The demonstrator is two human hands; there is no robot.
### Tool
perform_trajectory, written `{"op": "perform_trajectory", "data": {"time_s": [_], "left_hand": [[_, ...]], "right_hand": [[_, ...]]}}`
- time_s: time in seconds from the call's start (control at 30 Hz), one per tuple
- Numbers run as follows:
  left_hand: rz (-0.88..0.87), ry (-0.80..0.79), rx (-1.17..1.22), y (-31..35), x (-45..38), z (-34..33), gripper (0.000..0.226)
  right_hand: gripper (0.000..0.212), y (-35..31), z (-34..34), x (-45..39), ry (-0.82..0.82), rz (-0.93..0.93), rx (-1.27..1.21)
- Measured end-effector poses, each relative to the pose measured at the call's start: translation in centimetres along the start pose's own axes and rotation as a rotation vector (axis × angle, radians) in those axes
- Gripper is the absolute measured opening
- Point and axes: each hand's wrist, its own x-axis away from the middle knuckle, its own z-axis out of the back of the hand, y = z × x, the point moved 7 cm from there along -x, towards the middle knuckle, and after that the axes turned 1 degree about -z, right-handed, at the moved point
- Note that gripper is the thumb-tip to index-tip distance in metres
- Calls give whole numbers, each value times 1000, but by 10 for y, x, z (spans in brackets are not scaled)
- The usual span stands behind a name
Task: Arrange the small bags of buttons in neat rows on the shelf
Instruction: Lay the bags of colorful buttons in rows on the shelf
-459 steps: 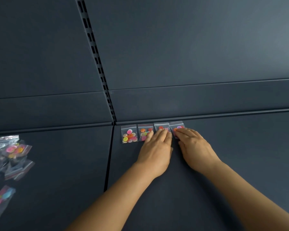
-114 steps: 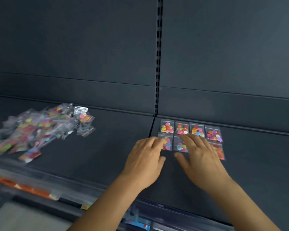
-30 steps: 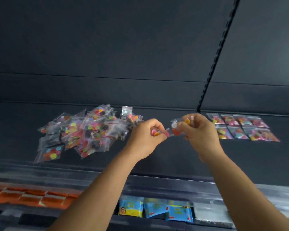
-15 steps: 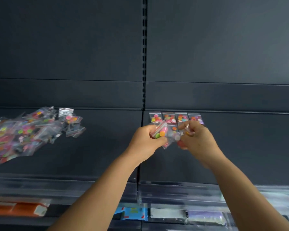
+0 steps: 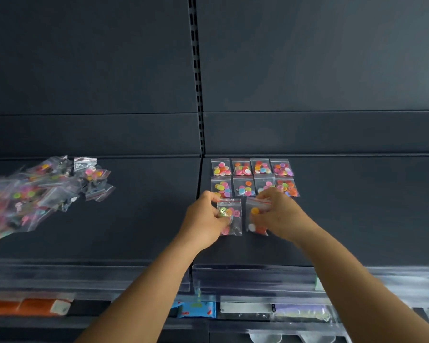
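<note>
The dark shelf (image 5: 344,219) carries two finished rows of small clear bags of buttons, set just right of the slotted upright (image 5: 198,95) at the back panel. The back row (image 5: 252,167) holds four bags side by side against the rear edge. The second row (image 5: 254,186) also holds four bags, lying directly in front of the first; its near edges are partly covered by the person's fingers.

The left hand (image 5: 203,224) is closed on a bag of green and pink buttons (image 5: 230,216), pinching its left edge between thumb and fingers. This bag sits below the left end of the second row, in line with the first column; whether it lies flat on the shelf or is held just above it cannot be determined.

The right hand (image 5: 280,216) is closed on a bag with orange and white buttons (image 5: 255,214), gripping its right side and its red-striped top seal. This bag is just beside the left-hand bag, the two close but apart, and sits below the second column.

A loose pile of unsorted button bags (image 5: 40,194) lies on the left section of the shelf, well apart from the rows. A clear plastic front rail (image 5: 258,278) runs along the shelf's near edge, with packaged goods (image 5: 196,309) visible below it.
</note>
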Motion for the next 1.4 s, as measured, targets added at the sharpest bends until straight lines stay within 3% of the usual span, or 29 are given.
{"op": "perform_trajectory", "data": {"time_s": [0.07, 0.23, 0.33, 0.4, 0.8, 1.23, 1.4], "left_hand": [[-38, 26, -123, 3, -1, 0, 46], [-212, 180, -366, 16, 9, 9, 47], [-429, 76, -455, 25, 19, -2, 31], [-494, -26, -505, 22, 25, -15, 32], [-438, 28, -577, 11, 14, -18, 48], [-427, 66, -613, 15, 12, -15, 44], [-401, 137, -608, 20, 23, 0, 48]], "right_hand": [[40, -2, -8, -4, 17, -5, 73], [60, -12, -3, 3, 255, 153, 377], [37, -15, -4, 14, 288, 285, 447], [21, -14, -11, 19, 244, 341, 480], [23, -11, -23, 10, 306, 407, 437], [22, -15, -21, 8, 256, 419, 480], [44, -29, -25, 13, 231, 479, 590]]}}
